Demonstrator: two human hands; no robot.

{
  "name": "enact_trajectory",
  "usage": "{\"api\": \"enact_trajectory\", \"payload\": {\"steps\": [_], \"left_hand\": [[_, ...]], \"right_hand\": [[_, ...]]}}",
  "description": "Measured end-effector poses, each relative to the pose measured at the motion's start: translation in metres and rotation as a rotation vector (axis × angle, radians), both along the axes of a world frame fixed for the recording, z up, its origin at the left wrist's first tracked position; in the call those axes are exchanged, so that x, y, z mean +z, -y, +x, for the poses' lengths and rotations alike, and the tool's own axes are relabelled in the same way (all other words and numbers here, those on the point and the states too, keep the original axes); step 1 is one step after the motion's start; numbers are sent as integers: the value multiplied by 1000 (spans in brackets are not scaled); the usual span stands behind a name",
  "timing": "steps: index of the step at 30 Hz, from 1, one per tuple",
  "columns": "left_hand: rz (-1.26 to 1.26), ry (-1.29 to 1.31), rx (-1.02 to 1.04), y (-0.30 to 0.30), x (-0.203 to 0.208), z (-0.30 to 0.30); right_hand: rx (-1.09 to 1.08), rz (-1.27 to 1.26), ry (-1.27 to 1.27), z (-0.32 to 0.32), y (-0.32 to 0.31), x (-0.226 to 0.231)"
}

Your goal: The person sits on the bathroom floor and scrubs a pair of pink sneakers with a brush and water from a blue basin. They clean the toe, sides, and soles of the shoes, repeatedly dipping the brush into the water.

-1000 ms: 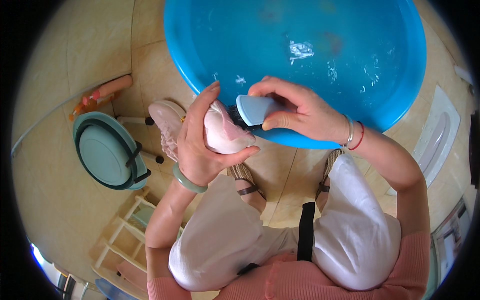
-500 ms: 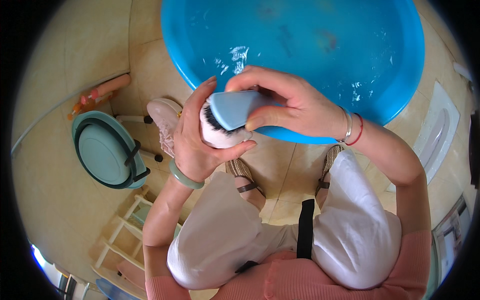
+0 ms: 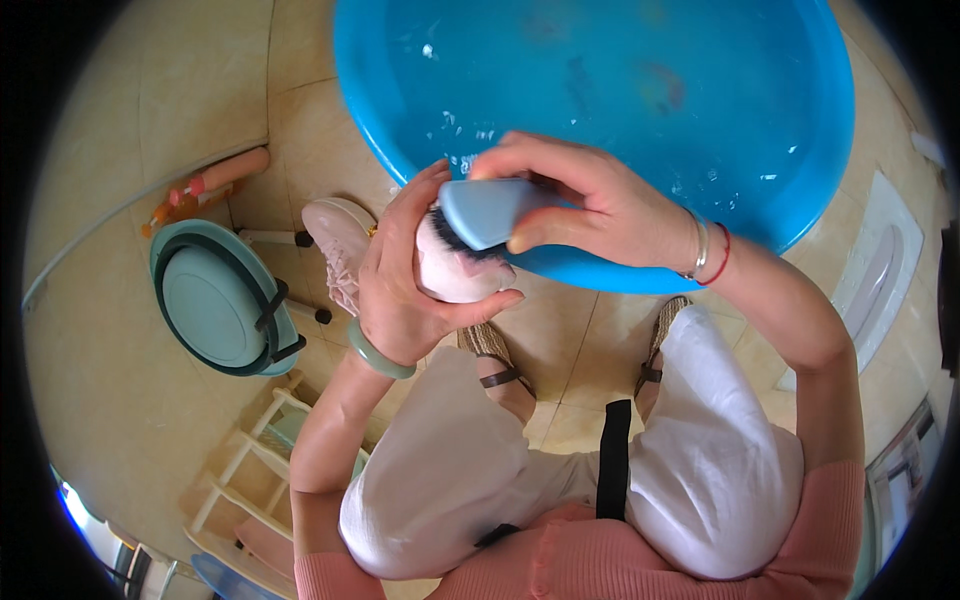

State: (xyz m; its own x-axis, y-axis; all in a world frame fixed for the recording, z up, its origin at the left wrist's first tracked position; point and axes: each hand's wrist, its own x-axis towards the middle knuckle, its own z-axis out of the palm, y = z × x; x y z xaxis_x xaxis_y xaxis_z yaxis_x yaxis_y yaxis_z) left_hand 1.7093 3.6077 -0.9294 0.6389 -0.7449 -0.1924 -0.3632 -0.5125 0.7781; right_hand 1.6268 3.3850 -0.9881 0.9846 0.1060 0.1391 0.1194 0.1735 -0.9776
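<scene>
My left hand (image 3: 402,285) is closed around a pale pink shoe (image 3: 455,276), thumb along its near side and fingers behind it. Only a rounded part of the shoe shows; the rest is hidden by my hands and the brush. In my right hand (image 3: 597,212) I grip a light blue scrubbing brush (image 3: 485,212) between thumb and fingers. Its black bristles press on the top of the shoe. Both hands are over the near left rim of a big blue basin (image 3: 400,150) holding water.
Another pink lace-up shoe (image 3: 337,245) rests on the tiled floor to the left. Beside it are a folded green basin (image 3: 215,305) and an orange-pink bottle-like object (image 3: 225,172). A cream rack (image 3: 245,450) stands lower left. At right, a white squat toilet pan (image 3: 880,260) lies in the floor.
The brush has shifted slightly right across the shoe, and more of the shoe's pink surface shows below the bristles. Glints on the basin's water have changed. Both hands keep their grip.
</scene>
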Motion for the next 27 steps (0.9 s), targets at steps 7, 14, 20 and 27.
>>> {"api": "enact_trajectory", "payload": {"steps": [7,14,20,27], "left_hand": [[39,-134,108,-6,-5,-4],[0,90,-43,0,-6,-2],[70,-191,82,3,4,-4],[-93,-91,47,-10,-7,-2]], "right_hand": [[8,8,42,6,-3,15],[4,23,-149,-18,-2,-4],[-15,35,79,14,-6,11],[-19,-500,-71,-8,16,-18]]}}
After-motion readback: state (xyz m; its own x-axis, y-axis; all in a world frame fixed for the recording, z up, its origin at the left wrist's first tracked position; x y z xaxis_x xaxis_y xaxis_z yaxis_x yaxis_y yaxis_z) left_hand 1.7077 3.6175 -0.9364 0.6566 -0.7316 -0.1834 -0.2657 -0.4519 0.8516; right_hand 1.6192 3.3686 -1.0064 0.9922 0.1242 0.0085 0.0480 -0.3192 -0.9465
